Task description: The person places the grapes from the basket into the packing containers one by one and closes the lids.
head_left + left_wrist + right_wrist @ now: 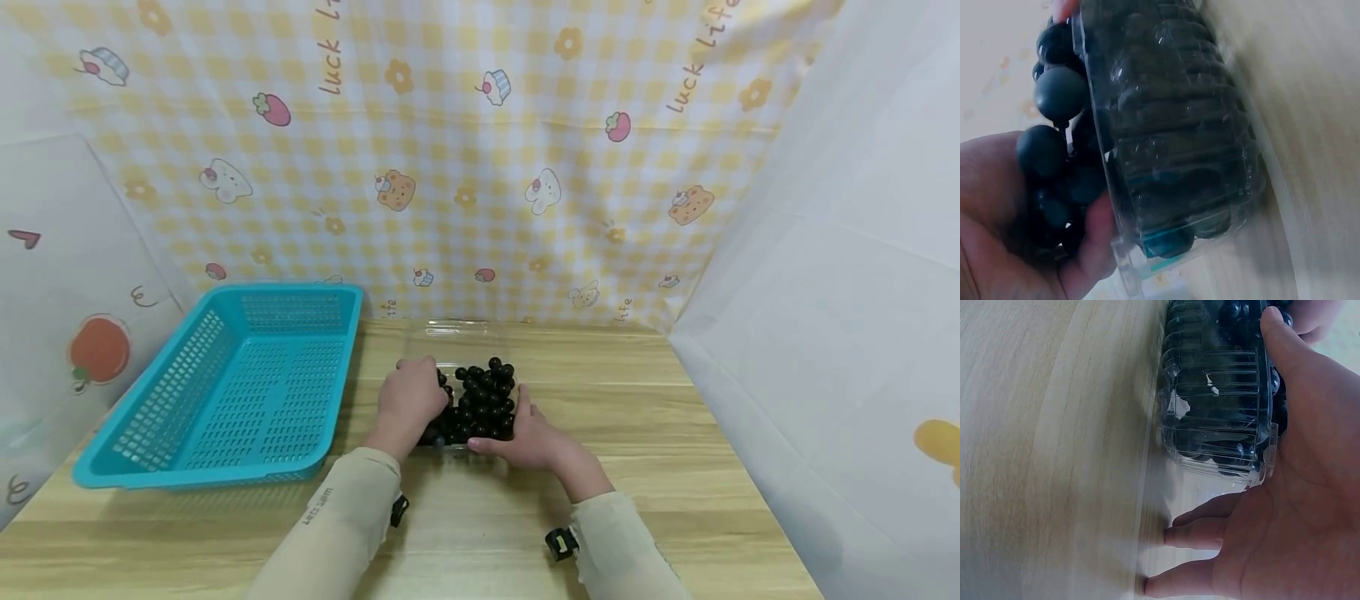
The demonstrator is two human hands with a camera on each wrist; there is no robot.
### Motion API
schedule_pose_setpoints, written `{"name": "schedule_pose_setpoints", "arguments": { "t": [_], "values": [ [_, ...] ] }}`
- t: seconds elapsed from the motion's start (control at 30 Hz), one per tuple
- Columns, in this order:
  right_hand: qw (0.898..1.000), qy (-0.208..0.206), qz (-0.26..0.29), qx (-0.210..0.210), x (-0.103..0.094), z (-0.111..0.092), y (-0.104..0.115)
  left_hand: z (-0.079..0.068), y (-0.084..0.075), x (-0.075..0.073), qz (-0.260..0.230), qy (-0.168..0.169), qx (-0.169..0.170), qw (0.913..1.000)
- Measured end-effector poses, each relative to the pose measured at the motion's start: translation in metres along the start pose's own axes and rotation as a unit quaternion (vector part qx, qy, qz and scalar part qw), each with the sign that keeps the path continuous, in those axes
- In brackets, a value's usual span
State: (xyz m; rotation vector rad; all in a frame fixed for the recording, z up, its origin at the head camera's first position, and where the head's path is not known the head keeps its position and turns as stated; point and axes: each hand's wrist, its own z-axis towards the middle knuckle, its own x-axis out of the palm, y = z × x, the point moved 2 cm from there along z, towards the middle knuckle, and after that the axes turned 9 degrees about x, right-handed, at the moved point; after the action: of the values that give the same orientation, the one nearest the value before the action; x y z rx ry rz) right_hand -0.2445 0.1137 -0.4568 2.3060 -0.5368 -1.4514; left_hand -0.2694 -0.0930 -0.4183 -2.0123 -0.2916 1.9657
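Observation:
A clear plastic box point(1216, 400) full of black grapes point(483, 400) sits on the wooden table, its transparent lid point(457, 333) folded open behind it. At the box's left side, my left hand point(411, 400) curls its fingers round a bunch of grapes point(1060, 156). The stem shows between some of them in the left wrist view, and the grapes stand above the rim. My right hand point(531, 437) rests against the box's front right corner. Its thumb lies straight along the front rim, while several straight fingers point(1200, 534) reach down to the table beside the box.
A large blue perforated basket point(341, 400) stands on the table left of the box. Behind is a yellow checked cloth point(465, 167), with white sheets at both sides. Bare wooden tabletop point(660, 467) extends right of the box.

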Motion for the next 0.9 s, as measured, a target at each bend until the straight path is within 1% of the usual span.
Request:
{"name": "schedule_pose_setpoints", "arguments": {
  "t": [0.1,0.2,0.3,0.37,0.43,0.5,0.53,0.57,0.67,0.77,0.9],
  "values": [
    [1.000,0.001,0.001,-0.002,0.000,0.000,0.000,0.005,0.006,-0.004,-0.041,0.000,0.001,0.9992],
    [1.000,0.001,0.002,-0.003,0.000,0.000,0.000,0.008,0.010,-0.011,-0.107,-0.003,-0.008,0.9942],
    [1.000,0.004,0.001,-0.001,0.000,0.000,0.000,0.009,0.012,-0.020,-0.176,-0.010,-0.015,0.9842],
    [1.000,0.005,0.001,0.001,-0.001,0.000,-0.001,0.010,0.011,-0.023,-0.215,-0.008,-0.018,0.9765],
    [1.000,0.005,-0.001,0.003,-0.001,0.000,-0.001,0.010,0.012,-0.023,-0.249,0.007,-0.023,0.9682],
    [1.000,0.004,-0.003,0.004,-0.001,0.000,-0.001,0.010,0.013,-0.019,-0.267,0.025,-0.027,0.9628],
    [1.000,0.004,-0.004,0.003,-0.001,0.000,-0.001,0.010,0.014,-0.016,-0.271,0.035,-0.027,0.9615],
    [1.000,0.004,-0.006,0.003,-0.001,0.000,-0.001,0.011,0.015,-0.012,-0.269,0.040,-0.024,0.9620],
    [1.000,0.005,-0.009,0.002,0.000,0.000,-0.001,0.014,0.017,-0.002,-0.228,0.046,-0.007,0.9725],
    [1.000,0.005,-0.010,0.003,-0.001,-0.001,0.001,0.018,0.016,0.004,-0.169,0.048,0.015,0.9842],
    [1.000,0.006,-0.011,0.009,-0.001,-0.002,0.002,0.017,0.010,0.005,-0.118,0.061,0.021,0.9909]
  ]
}}
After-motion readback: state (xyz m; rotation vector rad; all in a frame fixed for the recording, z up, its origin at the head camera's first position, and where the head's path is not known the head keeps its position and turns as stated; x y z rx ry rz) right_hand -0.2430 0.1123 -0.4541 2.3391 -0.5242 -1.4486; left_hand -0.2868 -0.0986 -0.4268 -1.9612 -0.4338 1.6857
